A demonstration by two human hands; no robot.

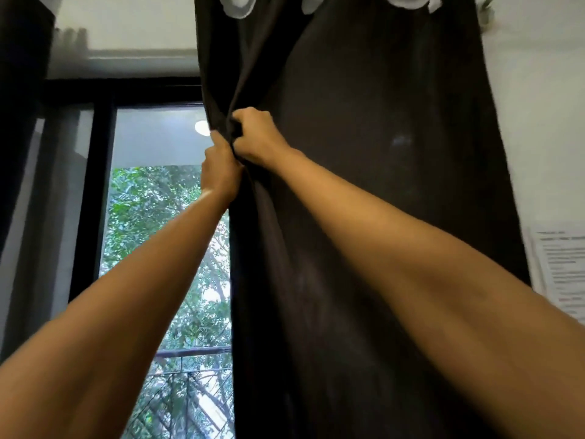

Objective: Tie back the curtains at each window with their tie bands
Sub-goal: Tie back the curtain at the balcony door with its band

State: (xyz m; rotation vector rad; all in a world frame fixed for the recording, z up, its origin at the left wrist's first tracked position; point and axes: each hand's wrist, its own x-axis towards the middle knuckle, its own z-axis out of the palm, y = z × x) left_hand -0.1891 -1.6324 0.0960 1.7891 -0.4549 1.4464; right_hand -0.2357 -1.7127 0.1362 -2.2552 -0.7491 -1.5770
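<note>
A dark brown curtain hangs from white rings at the top, covering the right part of the window. Both my arms reach up to its left edge. My left hand grips the edge fabric from below, fingers curled round a bunched fold. Just above and to the right, my right hand also grips the bunched cloth, touching the left hand. A second dark curtain hangs at the far left. No tie band shows in view.
The black-framed window shows green trees and a metal balcony railing outside. A white wall on the right carries a printed paper sheet. A round ceiling light shows beyond the glass.
</note>
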